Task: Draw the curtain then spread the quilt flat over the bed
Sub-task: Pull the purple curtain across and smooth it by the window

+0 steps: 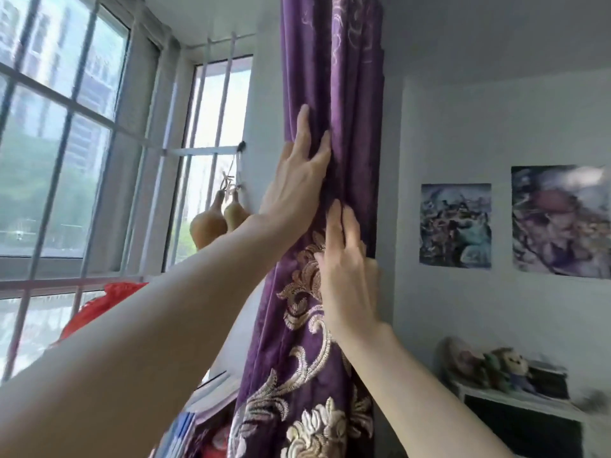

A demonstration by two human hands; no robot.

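Observation:
A purple curtain [334, 81] with gold and cream embroidered flowers hangs bunched in a narrow column against the wall, right of the window [66, 143]. My left hand [297, 180] lies flat on its left folds, fingers stretched upward and slightly apart. My right hand [347, 269] rests lower on the right folds, fingers straight and pressed into a crease. Both thumbs are hidden, and neither hand visibly grips the cloth. No quilt or bed is in view.
Two gourds [215, 223] hang from the white window bars. Red fabric [99, 305] lies on the sill at the left. Two posters [456, 226] are on the right wall above a white shelf [515, 401] with plush toys. Books [185, 428] sit below the sill.

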